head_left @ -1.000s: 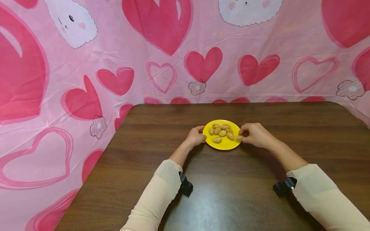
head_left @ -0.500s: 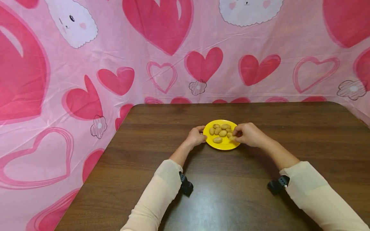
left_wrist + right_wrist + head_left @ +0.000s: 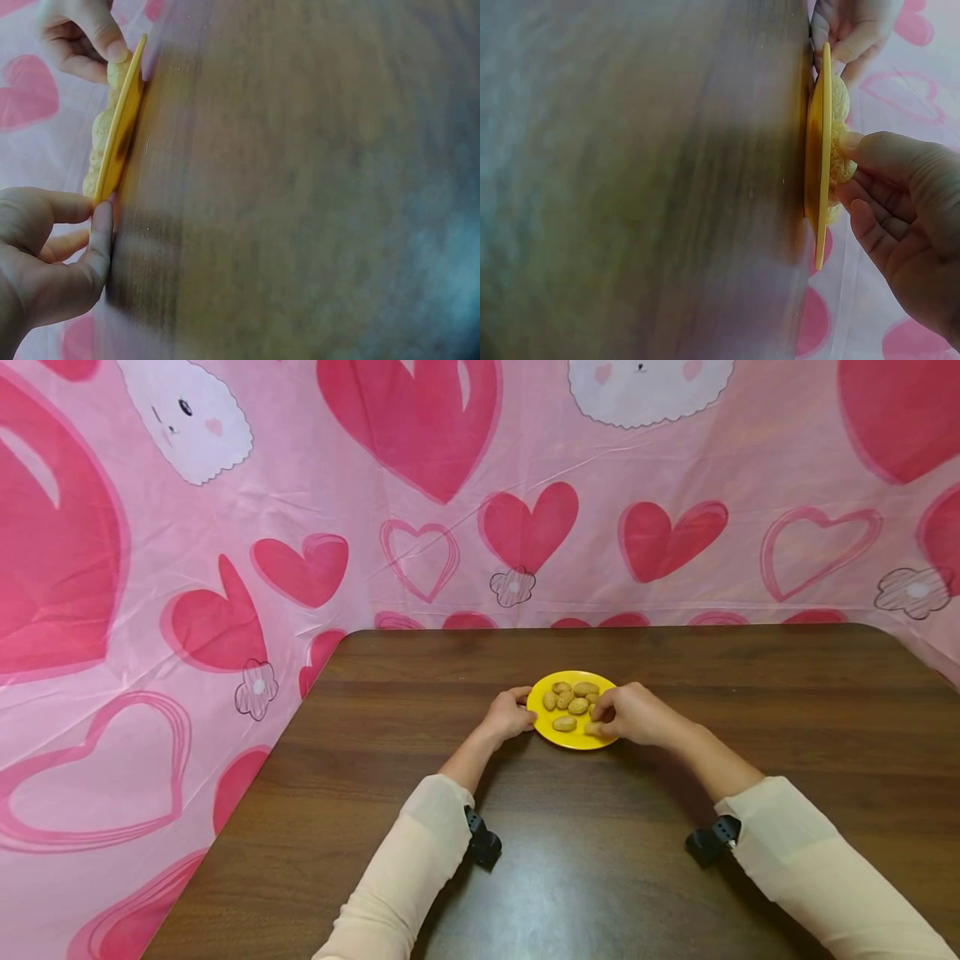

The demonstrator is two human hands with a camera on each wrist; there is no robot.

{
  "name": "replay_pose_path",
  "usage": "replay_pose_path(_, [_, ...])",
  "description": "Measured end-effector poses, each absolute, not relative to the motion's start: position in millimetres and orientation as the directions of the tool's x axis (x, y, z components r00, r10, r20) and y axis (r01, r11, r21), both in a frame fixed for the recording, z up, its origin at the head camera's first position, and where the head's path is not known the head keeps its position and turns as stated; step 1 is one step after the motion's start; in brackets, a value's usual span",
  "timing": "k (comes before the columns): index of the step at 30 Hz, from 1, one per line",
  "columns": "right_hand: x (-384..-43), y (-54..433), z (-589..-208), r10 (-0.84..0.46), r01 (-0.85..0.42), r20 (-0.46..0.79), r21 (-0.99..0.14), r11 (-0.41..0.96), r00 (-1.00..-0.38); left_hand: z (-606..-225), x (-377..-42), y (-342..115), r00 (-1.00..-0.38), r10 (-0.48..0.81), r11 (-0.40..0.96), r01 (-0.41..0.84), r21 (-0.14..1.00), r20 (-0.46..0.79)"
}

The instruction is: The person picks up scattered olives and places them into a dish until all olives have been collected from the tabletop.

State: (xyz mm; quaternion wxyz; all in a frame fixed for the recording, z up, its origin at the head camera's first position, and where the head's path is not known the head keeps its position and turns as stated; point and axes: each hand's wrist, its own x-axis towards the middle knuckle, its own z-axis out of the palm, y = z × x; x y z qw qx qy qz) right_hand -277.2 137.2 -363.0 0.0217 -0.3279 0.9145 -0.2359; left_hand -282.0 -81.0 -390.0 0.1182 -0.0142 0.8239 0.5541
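A small yellow plate (image 3: 551, 737) stands on the brown table with several unshelled peanuts (image 3: 577, 706) on it. My left hand (image 3: 508, 716) pinches the plate's left rim between thumb and fingers, which the left wrist view shows from the side. Over the plate's right part, my right hand (image 3: 637, 714) pinches one peanut (image 3: 592, 728) in its fingertips, low over the plate's surface. A single peanut (image 3: 564, 723) lies near the front, apart from the cluster. In the right wrist view my right hand (image 3: 907, 202) covers part of the peanuts.
The wooden table (image 3: 585, 843) reaches back to a pink cloth (image 3: 435, 560) printed with hearts, which hangs behind it and along the left. A black wrist camera (image 3: 483, 843) sits on the left sleeve, another black camera (image 3: 708, 843) on the right one.
My right hand has moved left from the plate's right rim to above the plate, carrying the peanut inward and down. The left hand stays at the rim, and the plate has hardly moved.
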Motion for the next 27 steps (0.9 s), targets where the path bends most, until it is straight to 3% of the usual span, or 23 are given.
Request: replay_pose_path(27, [-277.1,136.1,-365.1,-0.638,-0.628,0.145,-0.434,0.646,-0.756,-390.3,-281.4,-81.1,-0.974,0.105,0.378,-0.148,0.914,-0.202])
